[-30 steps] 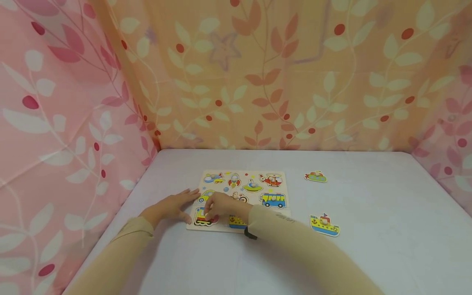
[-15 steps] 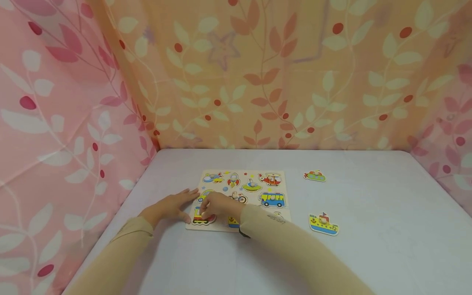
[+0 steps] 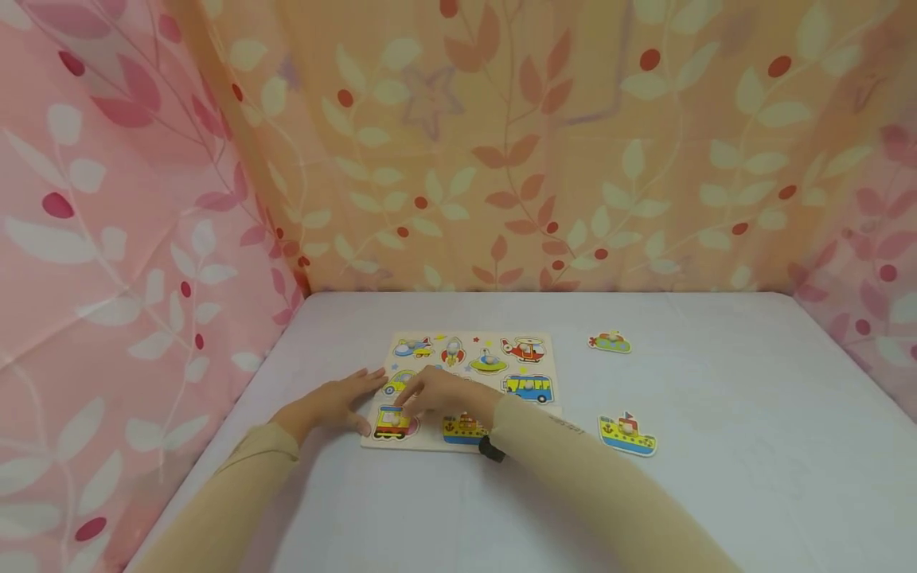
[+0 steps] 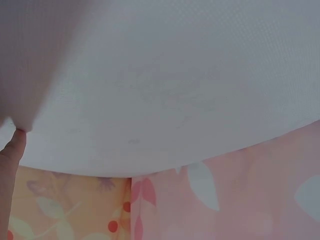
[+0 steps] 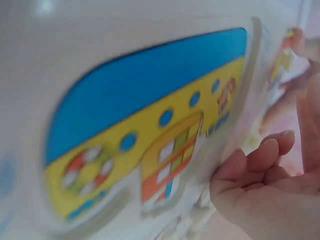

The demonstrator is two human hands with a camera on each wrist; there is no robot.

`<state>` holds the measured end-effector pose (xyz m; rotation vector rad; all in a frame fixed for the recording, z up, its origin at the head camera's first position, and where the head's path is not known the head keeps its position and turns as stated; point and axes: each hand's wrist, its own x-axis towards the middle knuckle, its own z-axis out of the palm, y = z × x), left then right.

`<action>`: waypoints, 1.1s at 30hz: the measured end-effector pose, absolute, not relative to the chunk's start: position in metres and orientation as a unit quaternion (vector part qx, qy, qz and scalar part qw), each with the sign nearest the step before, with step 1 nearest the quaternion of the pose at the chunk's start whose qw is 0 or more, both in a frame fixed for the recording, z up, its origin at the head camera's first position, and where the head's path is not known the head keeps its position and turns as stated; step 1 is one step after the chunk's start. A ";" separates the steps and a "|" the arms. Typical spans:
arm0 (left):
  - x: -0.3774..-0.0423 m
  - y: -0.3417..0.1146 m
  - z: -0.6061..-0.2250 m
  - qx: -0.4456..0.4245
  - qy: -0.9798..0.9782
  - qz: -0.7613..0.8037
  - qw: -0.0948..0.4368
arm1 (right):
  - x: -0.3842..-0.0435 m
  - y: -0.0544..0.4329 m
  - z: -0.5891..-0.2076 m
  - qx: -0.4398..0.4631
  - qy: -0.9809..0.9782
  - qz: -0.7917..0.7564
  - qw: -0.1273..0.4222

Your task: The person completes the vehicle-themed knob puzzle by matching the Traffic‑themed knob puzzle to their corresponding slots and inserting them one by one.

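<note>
A wooden knob puzzle board (image 3: 430, 442) lies on the table with vehicle pictures and pieces. My left hand (image 3: 329, 406) rests at its left edge, fingers spread and thumb near the lower left corner; one finger (image 4: 14, 150) shows in the left wrist view. My right hand (image 3: 440, 391) hovers over the board, its loosely bent fingers close above the train piece (image 3: 390, 423), holding nothing visible. That train sits in the lower left slot, partly covered by the fingers. The board's printed ship slot (image 5: 150, 120) fills the right wrist view, beside my right hand (image 5: 270, 185).
Right of the board lie a loose ship piece (image 3: 627, 434) and, farther back, a loose submarine piece (image 3: 610, 342). Bus (image 3: 528, 388), helicopter (image 3: 525, 348) and flying saucer (image 3: 489, 362) pieces sit in the board. Patterned curtains (image 3: 516, 159) stand behind and beside the table.
My right hand has lifted a little off the train piece, and its fingers have loosened. More of the train and the ship slot now shows. The left hand has stayed put.
</note>
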<state>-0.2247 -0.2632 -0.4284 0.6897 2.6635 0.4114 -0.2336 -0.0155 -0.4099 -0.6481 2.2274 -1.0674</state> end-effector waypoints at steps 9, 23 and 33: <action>-0.224 -0.261 -0.425 0.213 0.947 0.143 0.194 | -0.238 0.023 -0.393 -0.256 0.825 -0.448 0.230; -0.222 -0.259 -0.426 0.199 0.949 0.137 0.204 | -0.234 0.101 -0.368 -0.246 0.828 -0.471 0.177; -0.222 -0.257 -0.425 0.193 0.949 0.142 0.205 | -0.233 0.154 -0.359 -0.208 0.844 -0.460 0.179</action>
